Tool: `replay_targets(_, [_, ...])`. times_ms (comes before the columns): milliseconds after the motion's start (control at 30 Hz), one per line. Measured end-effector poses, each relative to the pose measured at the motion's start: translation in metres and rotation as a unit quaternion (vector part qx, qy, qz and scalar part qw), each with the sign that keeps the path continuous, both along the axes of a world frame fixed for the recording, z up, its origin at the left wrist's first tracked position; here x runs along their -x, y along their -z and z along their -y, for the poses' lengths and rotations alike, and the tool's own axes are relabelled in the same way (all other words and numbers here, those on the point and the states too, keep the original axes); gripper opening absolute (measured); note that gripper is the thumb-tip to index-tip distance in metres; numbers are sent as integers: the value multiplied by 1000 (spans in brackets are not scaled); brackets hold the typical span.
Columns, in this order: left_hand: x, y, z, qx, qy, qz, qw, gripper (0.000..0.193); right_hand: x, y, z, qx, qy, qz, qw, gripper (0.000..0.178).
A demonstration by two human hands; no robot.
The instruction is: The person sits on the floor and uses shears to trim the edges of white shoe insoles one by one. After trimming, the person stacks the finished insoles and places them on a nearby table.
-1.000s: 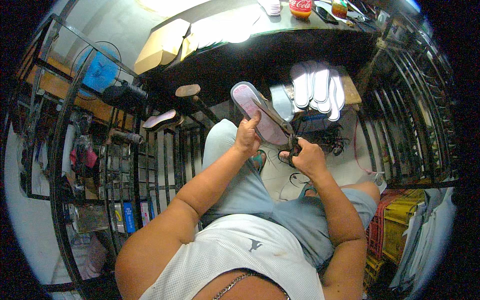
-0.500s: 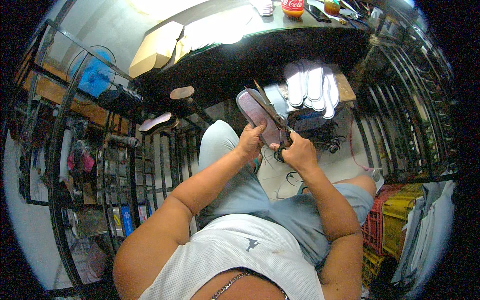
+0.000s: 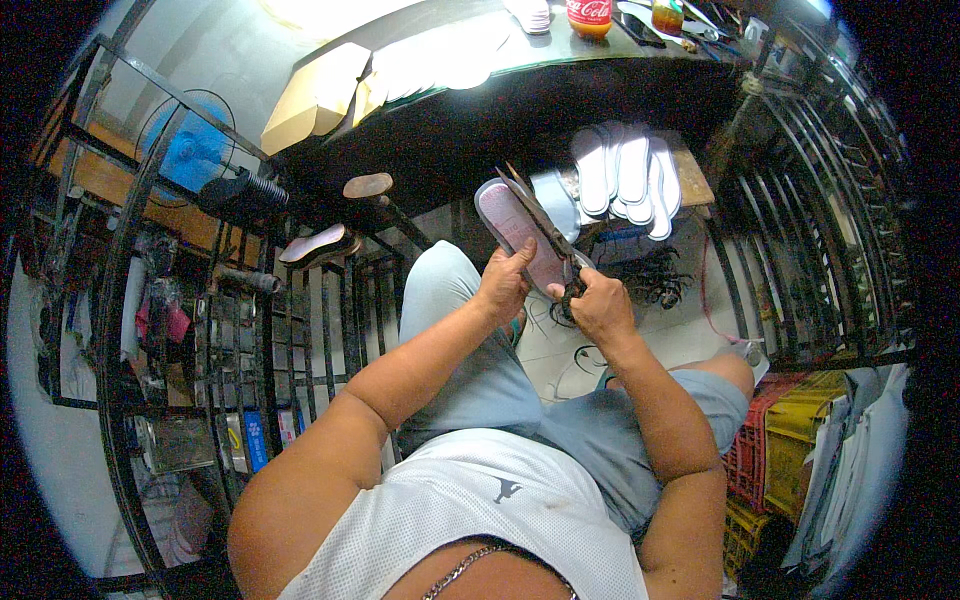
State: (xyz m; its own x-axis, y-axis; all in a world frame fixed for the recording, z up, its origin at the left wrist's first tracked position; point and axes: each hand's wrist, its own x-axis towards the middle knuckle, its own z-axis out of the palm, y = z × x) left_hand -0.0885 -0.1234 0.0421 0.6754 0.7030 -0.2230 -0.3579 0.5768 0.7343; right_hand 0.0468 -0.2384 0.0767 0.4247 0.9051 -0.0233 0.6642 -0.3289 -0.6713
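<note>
My left hand grips a shoe sole by its left edge, thumb on top. The sole has a pinkish-brown face and a pale rim. Closed round the handles of large dark scissors, my right hand is at the sole's lower right side. The long blades lie along the sole's right edge, pointing away from me, with their tips a little apart. Whether the edge lies between the blades cannot be made out. Beyond the scissors, several white-faced soles lie on a small wooden stand.
Dark curled trimmings lie on the floor below the stand. A dark-topped table stands ahead, with a bottle on it. Metal racks flank me; a blue fan is at left, red and yellow crates at right.
The scissor blades have come closer together along the sole's edge. Both hands stay in nearly the same place, still holding the sole and the scissors.
</note>
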Motion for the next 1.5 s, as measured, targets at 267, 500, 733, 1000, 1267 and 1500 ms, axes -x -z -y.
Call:
replay_targets(267, [-1,-2,-13,-17,-4,-33,999,34,-19,-3,4,-58,-35,-76,995,51])
replay_targets(500, [5,-41,-30,-205,-10,-127,970,50,-26,-1,12,-4,-47,-471,881,44])
replay_targets(733, [-11,-44,-16,-247,26,-179,952,52,-26,14,17,-55,-41,-572,817,54])
replay_targets(1000, [-15,-32,-15,-279,30,-164,946,49,-32,28,11,-65,-7,-538,840,44])
replay_targets(1267, [0,-35,-30,-278,49,-151,947,49,-23,14,7,-35,27,-504,862,42])
replay_targets(1500, [13,-51,-52,-320,89,-198,922,45,-30,21,9,-36,4,-480,877,38])
